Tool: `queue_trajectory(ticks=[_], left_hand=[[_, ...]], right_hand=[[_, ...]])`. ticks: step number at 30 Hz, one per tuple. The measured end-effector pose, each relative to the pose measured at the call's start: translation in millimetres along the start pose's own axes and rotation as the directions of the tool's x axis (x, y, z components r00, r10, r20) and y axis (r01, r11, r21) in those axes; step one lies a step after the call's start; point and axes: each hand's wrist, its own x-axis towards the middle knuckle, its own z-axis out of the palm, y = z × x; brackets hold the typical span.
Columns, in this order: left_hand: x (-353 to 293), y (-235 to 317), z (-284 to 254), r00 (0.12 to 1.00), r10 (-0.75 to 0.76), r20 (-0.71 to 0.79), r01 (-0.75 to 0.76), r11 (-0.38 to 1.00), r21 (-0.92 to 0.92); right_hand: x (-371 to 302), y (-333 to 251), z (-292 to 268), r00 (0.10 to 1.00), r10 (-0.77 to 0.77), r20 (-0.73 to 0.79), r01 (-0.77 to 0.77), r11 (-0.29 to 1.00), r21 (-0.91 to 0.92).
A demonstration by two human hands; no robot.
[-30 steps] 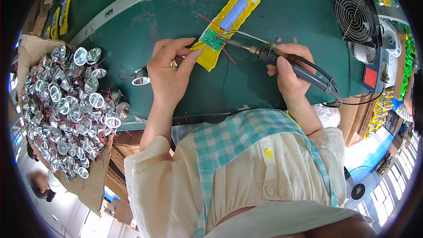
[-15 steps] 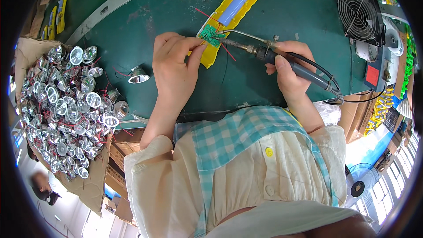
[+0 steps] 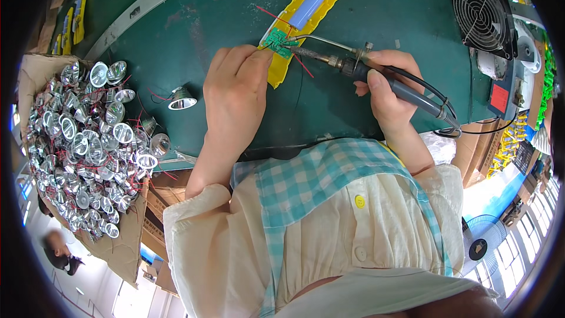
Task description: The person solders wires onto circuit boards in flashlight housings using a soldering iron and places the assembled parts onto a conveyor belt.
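Note:
A yellow plastic housing (image 3: 279, 75) lies slanted on the bench, with a blue cylindrical battery (image 3: 310, 7) in its upper part. Below the battery sits a green circuit board (image 3: 275, 41), with red wires sticking out on both sides. My left hand (image 3: 236, 91) is closed, fingertips pinched at the board's left edge; what they pinch is hidden. In my right hand (image 3: 393, 91) is a soldering iron (image 3: 353, 69), held like a pen. Its tip touches or nearly touches the board's right part, and a thin metal tube (image 3: 323, 39) attached to it ends there too.
Left, a cardboard box (image 3: 126, 247) is heaped with silver reflector cups (image 3: 94, 147) with red wires. One loose reflector cup (image 3: 182, 99) lies on the green bench (image 3: 194, 35). A black fan (image 3: 482, 19) stands at the right, near a device with a red label (image 3: 499, 101).
My left hand's fingers have curled in closer against the board's edge. The housing has shifted slightly up and left. The soldering iron stays at the board, nearly unmoved.

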Motion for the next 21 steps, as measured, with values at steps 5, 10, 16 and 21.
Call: queue_trajectory(ticks=[5, 10, 16, 21], left_hand=[[3.4, -0.5, 1.8, 1.000, 0.010, 0.001, -0.010, 1.000, 0.003], [4.8, -0.9, 3.0, 1.000, 0.028, 0.010, -0.029, 0.999, 0.033], [5.4, -3.7, 4.6, 0.998, 0.068, 0.003, -0.068, 0.997, 0.022], [5.8, -1.2, 3.5, 0.998, 0.053, 0.017, -0.054, 0.998, 0.036]], right_hand=[[-0.5, -0.3, -0.1, 1.000, 0.010, 0.000, -0.010, 0.999, -0.034], [0.4, 0.6, 0.7, 0.999, 0.002, 0.032, 0.000, 0.999, -0.052], [1.3, -0.2, -0.3, 0.999, -0.006, 0.048, 0.012, 0.992, -0.129], [0.2, -1.3, -4.8, 1.000, -0.025, -0.019, 0.025, 0.999, -0.034]])
